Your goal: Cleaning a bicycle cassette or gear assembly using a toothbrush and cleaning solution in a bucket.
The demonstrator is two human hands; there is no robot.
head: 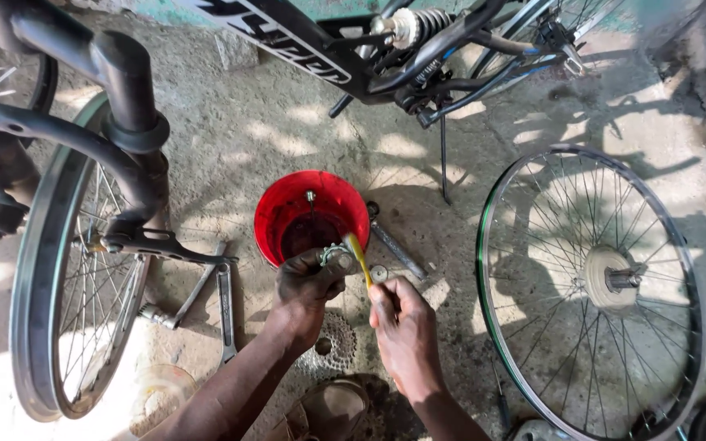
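My left hand [308, 290] grips a small metal bicycle part [338, 255] at the near rim of a red bowl [288, 204] that holds dark liquid. My right hand [404, 327] holds a yellow-handled brush [359, 257], its tip against the metal part. Below the hands a toothed sprocket cluster [338, 343] lies on the concrete floor. A round metal washer [379, 273] lies just right of the brush.
A loose spoked wheel [590, 286] lies flat at right. A bicycle fork with its wheel [67, 269] stands at left. Wrenches [224, 306] lie beside the bowl, a metal rod [398, 251] to its right. A black bike frame [353, 57] on a kickstand stands behind.
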